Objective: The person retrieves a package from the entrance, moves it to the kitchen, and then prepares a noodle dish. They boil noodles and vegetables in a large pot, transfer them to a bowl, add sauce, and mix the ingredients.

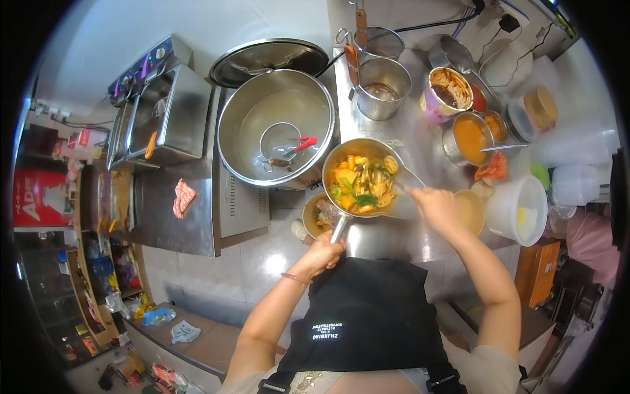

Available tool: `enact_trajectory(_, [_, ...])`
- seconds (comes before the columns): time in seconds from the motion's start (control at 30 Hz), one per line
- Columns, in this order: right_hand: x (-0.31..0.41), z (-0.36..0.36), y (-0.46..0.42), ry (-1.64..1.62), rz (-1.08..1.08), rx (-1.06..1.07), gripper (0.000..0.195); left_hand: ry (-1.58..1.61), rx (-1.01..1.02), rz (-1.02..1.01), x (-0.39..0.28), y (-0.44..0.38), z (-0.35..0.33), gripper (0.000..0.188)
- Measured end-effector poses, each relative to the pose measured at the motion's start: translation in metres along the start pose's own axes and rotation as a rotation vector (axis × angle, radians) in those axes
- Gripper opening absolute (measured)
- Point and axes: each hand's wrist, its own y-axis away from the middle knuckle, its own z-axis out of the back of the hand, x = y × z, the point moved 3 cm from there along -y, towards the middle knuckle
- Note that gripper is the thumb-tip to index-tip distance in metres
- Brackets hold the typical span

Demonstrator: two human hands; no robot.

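My left hand (322,253) grips the metal handle of a saucepan (329,170) at the counter's front left. Inside are mixed cooked foods (364,184): leafy greens, mushroom-like strips and orange pieces in yellowish broth. At the pan's right side my right hand (435,209) is closed around a thin metal utensil (401,187), whose tip reaches toward the food; its exact kind is unclear. A curved metal rim (411,175) lies beside the pan, partly hidden by that hand. Just behind my right hand stands a pale round bowl (470,212).
Left of the pan, a large stockpot (229,128) of cloudy liquid holds a strainer (263,140) and red-handled tongs (306,144). Sauce containers (435,111) and a white tub (534,212) stand at right. A fryer (184,118) and raw meat (184,198) are at far left.
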Motion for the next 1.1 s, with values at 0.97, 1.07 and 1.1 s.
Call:
enact_trajectory(0.97, [-0.013, -0.004, 0.016, -0.388, 0.090, -0.191, 0.033, -0.001, -0.070, -0.044, 0.004, -0.009, 0.001, 0.013])
enact_trajectory(1.07, [0.006, 0.006, -0.010, -0.025, -0.031, 0.056, 0.037, 0.016, -0.014, -0.022, 0.006, -0.005, -0.009, 0.013])
enact_trajectory(1.1, [0.008, -0.003, -0.016, 0.064, -0.016, 0.075, 0.037, 0.023, 0.013, -0.016, 0.007, -0.003, -0.014, 0.013])
